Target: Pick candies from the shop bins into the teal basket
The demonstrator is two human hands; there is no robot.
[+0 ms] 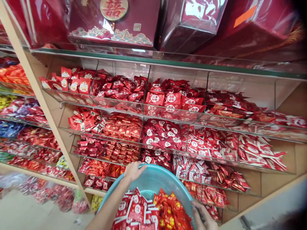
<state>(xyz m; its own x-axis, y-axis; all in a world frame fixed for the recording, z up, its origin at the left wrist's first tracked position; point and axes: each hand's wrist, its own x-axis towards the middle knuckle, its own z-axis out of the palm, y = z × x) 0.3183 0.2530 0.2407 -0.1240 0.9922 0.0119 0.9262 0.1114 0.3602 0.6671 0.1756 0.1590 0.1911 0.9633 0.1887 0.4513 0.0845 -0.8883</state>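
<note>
A turquoise plastic basket (165, 174) is held low in front of me, facing the shelves. Red-and-white candy packets (137, 209) fill its left side, and red packets with gold print (171, 210) fill the right. My left hand (133, 172) is closed over the far left part of the rim, thumb lying along it. On the right side of the rim my right hand (203, 216) is closed too, partly cut off by the frame's lower edge. A small dark object shows beside its fingers; I cannot make out what it is.
Glass-fronted shelves (168, 116) with dividers hold many red candy packets. Dark red gift boxes (115, 25) stand on the glass shelf (153, 59) above. A wooden upright (45, 105) separates another shelf unit at left. Bagged packets (55, 195) lie on the floor (48, 218).
</note>
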